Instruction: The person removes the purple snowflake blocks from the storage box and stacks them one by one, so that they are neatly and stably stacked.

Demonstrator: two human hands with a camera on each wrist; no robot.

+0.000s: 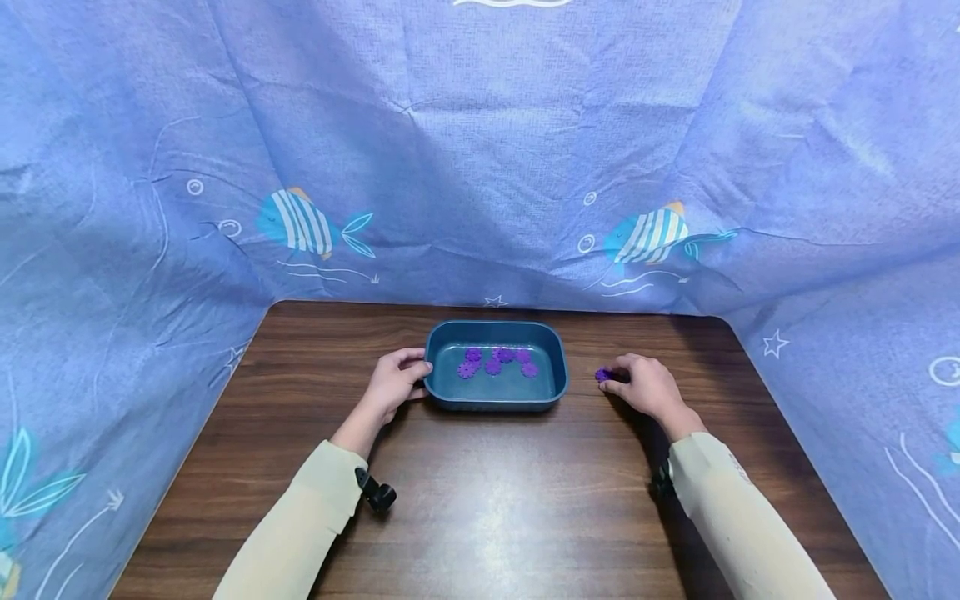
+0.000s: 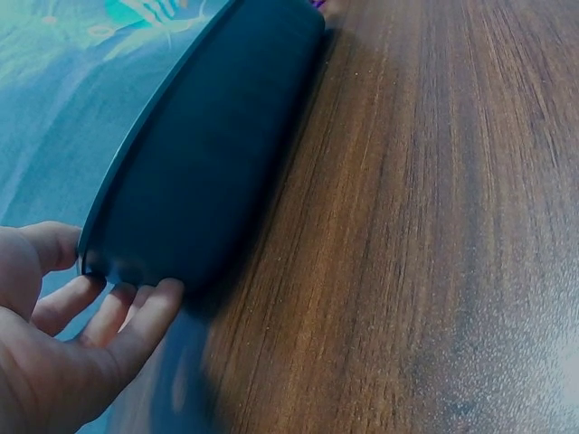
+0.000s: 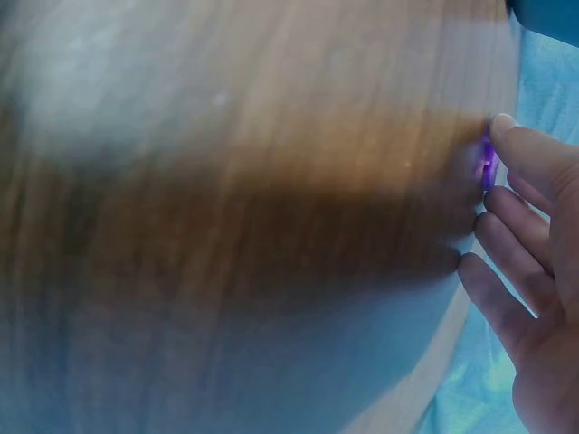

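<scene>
A dark blue rectangular tray [image 1: 498, 406] with rounded corners stands near the far side of the table. Inside it lie several small purple discs [image 1: 492, 367] with notched, gear-like edges. My left hand [image 1: 392, 382] grips the tray's left end, thumb at the rim and fingers against the outer wall, as the left wrist view also shows. To the right of the tray, my right hand [image 1: 647, 383] pinches another purple notched disc [image 1: 603, 375] between thumb and fingers, low at the tabletop. In the right wrist view, this disc [image 3: 489, 163] appears edge-on beside the thumb.
The brown wood-grain table [image 1: 480, 492] has a glossy reflection at its front middle. A blue cloth [image 1: 480, 167] printed with fish hangs behind the table and along both sides. A black wrist camera [image 1: 377, 493] is strapped at the left sleeve.
</scene>
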